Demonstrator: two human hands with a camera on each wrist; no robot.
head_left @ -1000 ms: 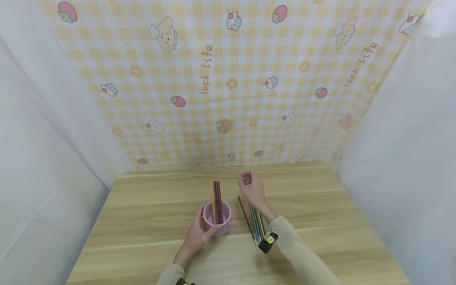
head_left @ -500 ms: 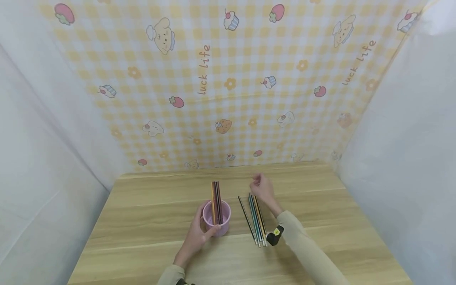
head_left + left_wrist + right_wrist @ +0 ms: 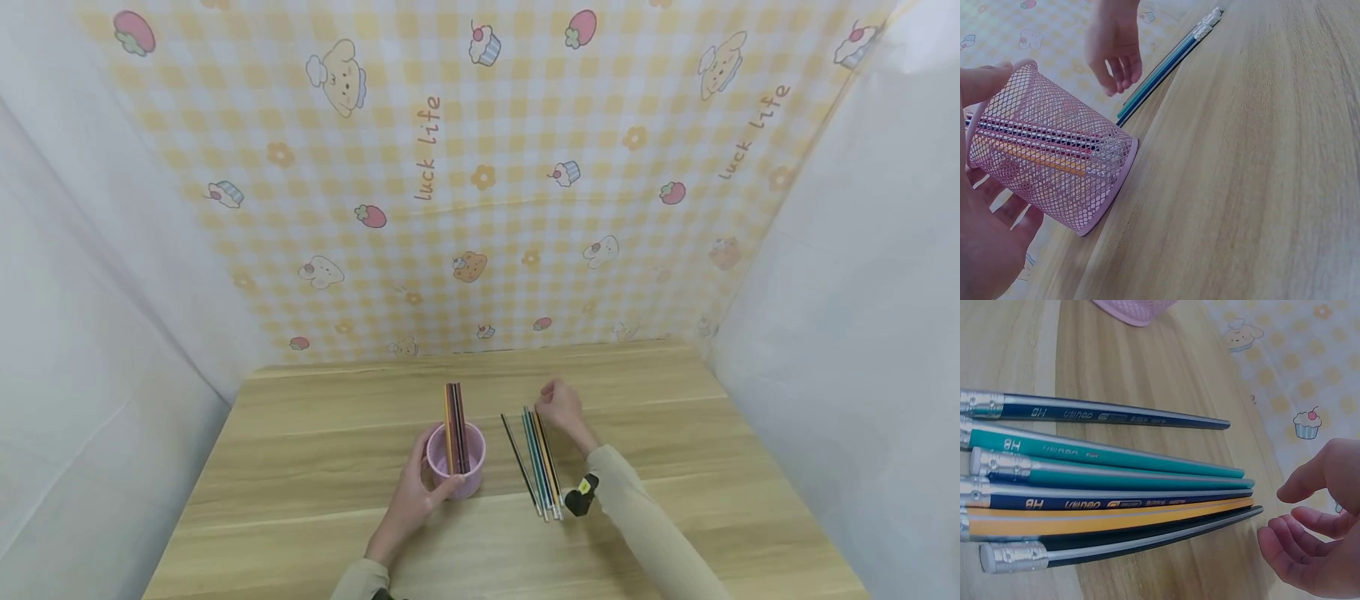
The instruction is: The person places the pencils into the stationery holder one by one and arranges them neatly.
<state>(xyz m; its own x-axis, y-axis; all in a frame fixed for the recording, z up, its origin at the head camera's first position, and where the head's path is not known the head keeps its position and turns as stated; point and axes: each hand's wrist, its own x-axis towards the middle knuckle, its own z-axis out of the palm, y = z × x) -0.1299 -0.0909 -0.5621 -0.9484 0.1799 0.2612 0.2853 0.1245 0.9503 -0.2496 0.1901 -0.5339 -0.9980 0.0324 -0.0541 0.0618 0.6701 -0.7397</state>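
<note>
My left hand (image 3: 408,496) holds a pink mesh pencil cup (image 3: 468,486), thumb at the front of its rim. Several pencils (image 3: 455,425), some yellow and some dark, lean together inside it, silver ends at the bottom in the left wrist view. My right hand (image 3: 564,408) hovers by the far ends of a row of pencils on the table. Its fingers are loosely bent, with a gap to the thumb and nothing between them in the right wrist view. That row has a dark blue pencil (image 3: 1116,412) set apart, green pencils (image 3: 1110,453), a yellow pencil (image 3: 1110,519) and a black pencil (image 3: 1147,542).
The wooden table (image 3: 300,467) meets a yellow checked backdrop (image 3: 480,217) at its far edge. White sheets (image 3: 847,333) hang at both sides. A black wrist camera (image 3: 581,496) sits on the right sleeve, close to the eraser ends of the pencils.
My right hand has moved right, away from the cup, and then down slightly toward the far ends of the pencil row. The left hand and cup have stayed in place.
</note>
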